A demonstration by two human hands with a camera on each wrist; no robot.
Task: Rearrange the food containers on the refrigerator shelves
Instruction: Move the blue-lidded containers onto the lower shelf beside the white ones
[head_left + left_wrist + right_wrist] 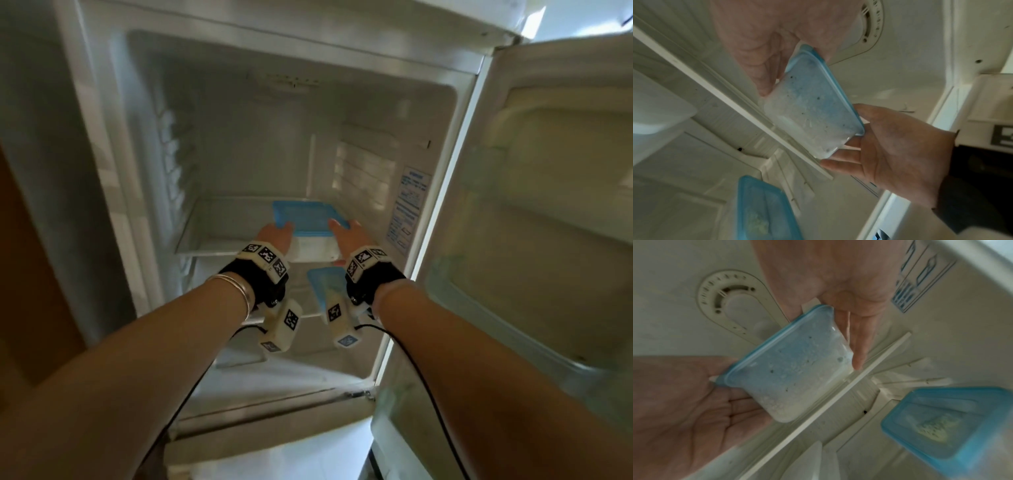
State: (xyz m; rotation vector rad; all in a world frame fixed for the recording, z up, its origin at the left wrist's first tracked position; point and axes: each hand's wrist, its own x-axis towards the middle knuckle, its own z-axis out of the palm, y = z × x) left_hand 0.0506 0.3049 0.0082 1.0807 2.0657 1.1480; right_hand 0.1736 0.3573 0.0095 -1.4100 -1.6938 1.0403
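A clear food container with a blue lid point(305, 219) sits at the front right of the upper glass shelf point(202, 240), its body frosted white inside point(813, 100) point(793, 363). My left hand point(275, 236) grips its left end and my right hand point(349, 236) grips its right end, thumbs over the lid rim and fingers along the sides. In the wrist views the left hand point(760, 48) point(684, 402) and right hand point(900, 154) point(849, 280) clasp it just above the shelf's white front edge. A second blue-lidded container point(323, 284) point(947, 423) rests on the shelf below, with pale green food inside.
The refrigerator door point(531, 240) stands open to the right. A blue-printed sticker point(407, 205) is on the right inner wall. A round thermostat dial point(729, 293) sits on the ceiling. A white bin point(653, 113) is at the left.
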